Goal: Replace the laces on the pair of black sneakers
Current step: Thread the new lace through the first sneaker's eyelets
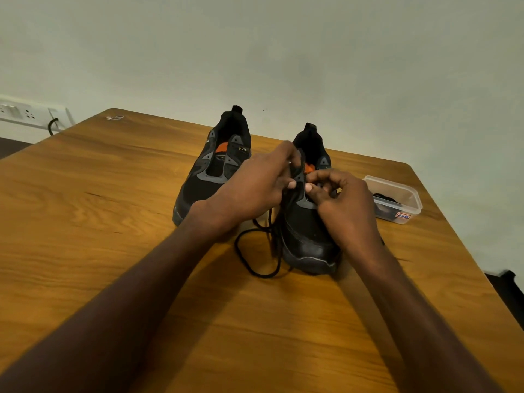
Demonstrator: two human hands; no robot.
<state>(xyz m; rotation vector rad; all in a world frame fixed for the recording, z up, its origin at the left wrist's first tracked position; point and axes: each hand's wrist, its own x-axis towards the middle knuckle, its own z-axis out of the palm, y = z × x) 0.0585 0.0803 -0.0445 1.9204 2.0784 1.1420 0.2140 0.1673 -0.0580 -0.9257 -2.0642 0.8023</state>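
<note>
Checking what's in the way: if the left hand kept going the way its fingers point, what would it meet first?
The left hand points right, across the right sneaker it already touches. Next in line is probably the right hand, fingertips nearly meeting over the lace; depth is unclear.

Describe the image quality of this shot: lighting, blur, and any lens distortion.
Head view: dim, warm, yellowish light; soft shadows on the table under the forearms. The left hand and right hand at the right sneaker look slightly motion-blurred. Wide-angle bending curves the table edges. The container label is too small to read surely.
</note>
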